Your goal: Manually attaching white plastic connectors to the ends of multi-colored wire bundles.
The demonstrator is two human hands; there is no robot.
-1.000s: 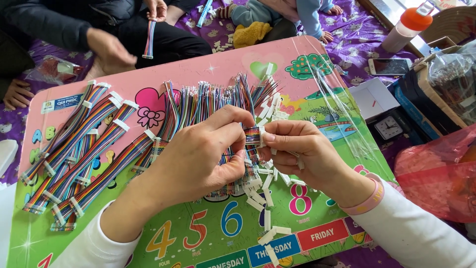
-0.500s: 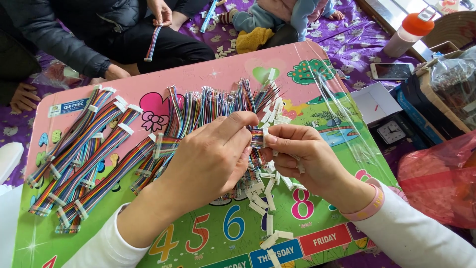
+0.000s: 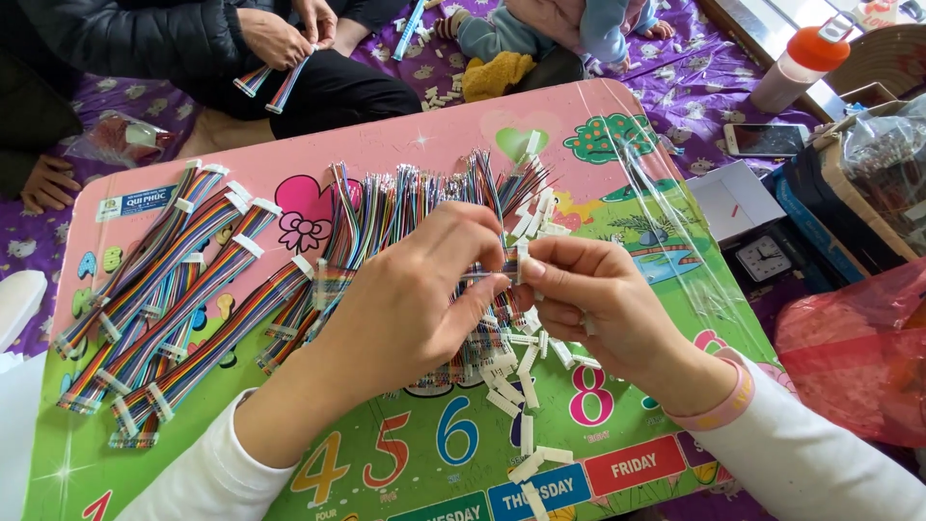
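My left hand point(image 3: 415, 299) and my right hand point(image 3: 588, 299) meet over a low pink and green children's table point(image 3: 434, 145). Together they pinch one rainbow ribbon cable point(image 3: 494, 270), and my right fingertips sit on its small white connector point(image 3: 522, 259). Under my hands lies a pile of rainbow ribbon cables point(image 3: 405, 207) fanned across the table's middle. Longer bundled cables point(image 3: 174, 289) lie in rows at the left. Loose white connectors point(image 3: 526, 425) are scattered below my hands.
Another person in dark clothes sits at the far side with cables in their hands point(image 3: 280, 39). A clear plastic sheet point(image 3: 666, 222) drapes the table's right. To the right are a phone point(image 3: 767, 140), an orange-capped bottle point(image 3: 796, 68), a small clock point(image 3: 764, 259) and a red bag point(image 3: 858, 357).
My hands stay together on the cable, with small finger shifts at the connector. The other person's hands have moved up and now hold cables together.
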